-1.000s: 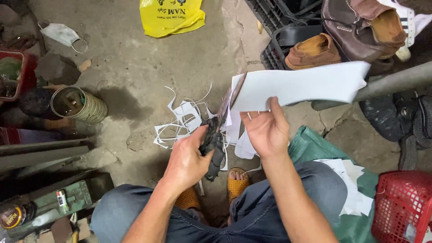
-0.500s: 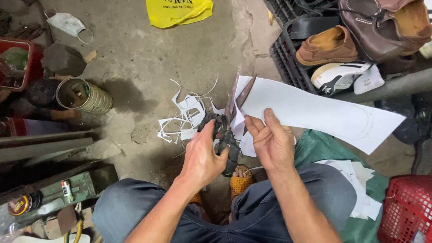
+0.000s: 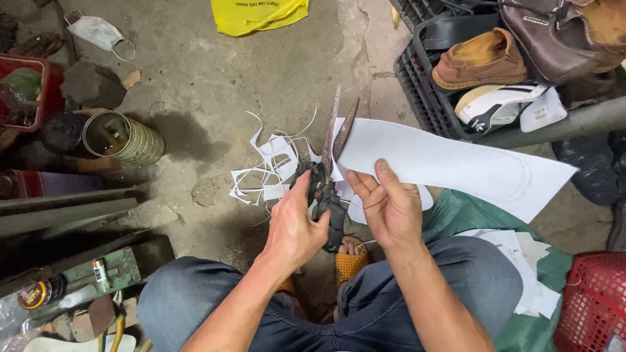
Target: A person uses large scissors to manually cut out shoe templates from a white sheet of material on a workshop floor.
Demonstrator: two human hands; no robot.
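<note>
Between the knees: left hand (image 3: 293, 225) grips dark rusty metal shears (image 3: 329, 176), blades apart at the sheet edge.
Sheet: right hand (image 3: 391, 208) pinches large white paper sheet (image 3: 450, 163).
Risk: thumb near the blades, a cut is possible; the floppy sheet may bend.

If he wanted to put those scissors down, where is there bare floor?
Bare concrete lies between the yellow bag, the tin can and the paper scraps. It is crowded by the shoe crate on the right, the clutter around the red basket on the left, and the knees.
</note>
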